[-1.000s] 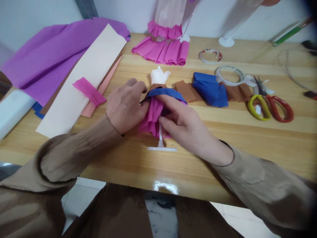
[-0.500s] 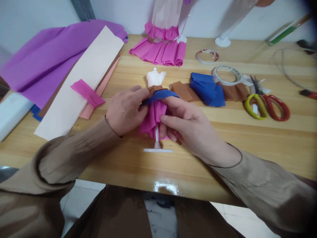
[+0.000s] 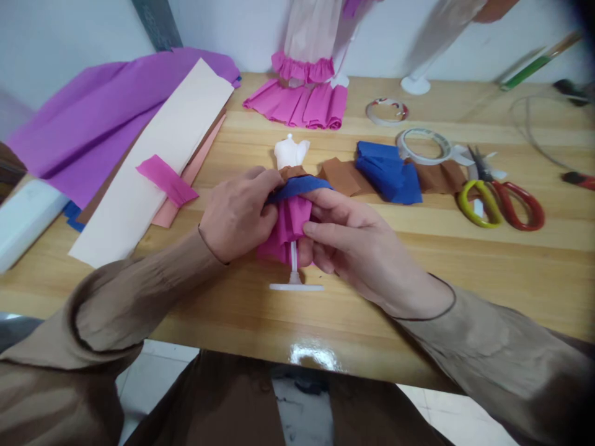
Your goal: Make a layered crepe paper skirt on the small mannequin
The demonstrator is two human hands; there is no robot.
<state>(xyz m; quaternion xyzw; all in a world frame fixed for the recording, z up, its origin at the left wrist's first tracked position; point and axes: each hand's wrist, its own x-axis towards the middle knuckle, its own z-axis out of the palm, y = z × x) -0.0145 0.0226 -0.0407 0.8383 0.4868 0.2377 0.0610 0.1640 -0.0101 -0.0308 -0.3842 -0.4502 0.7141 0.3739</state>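
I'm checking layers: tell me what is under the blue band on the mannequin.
Pink pleated paper shows beneath the blue band, then the white stand lower. The paper's top edge, covered by the band, cannot be seen.

Lt.-brown wood-grain tabletop (image 3: 511, 272) runs under L hand (image 3: 237, 214) & R hand (image 3: 372, 244); plain blue-white wall (image 3: 223, 31) beyond both; pale floor tiles (image 3: 160, 365) below, nearer; white glare (image 3: 323, 355) btwn.

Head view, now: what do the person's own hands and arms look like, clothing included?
The left hand and right hand are bare, with no gloves. The left sleeve and right sleeve are long, plain brown and creased, each with a thin dark edge at the wrist. The left one has a wide fold further up the arm.
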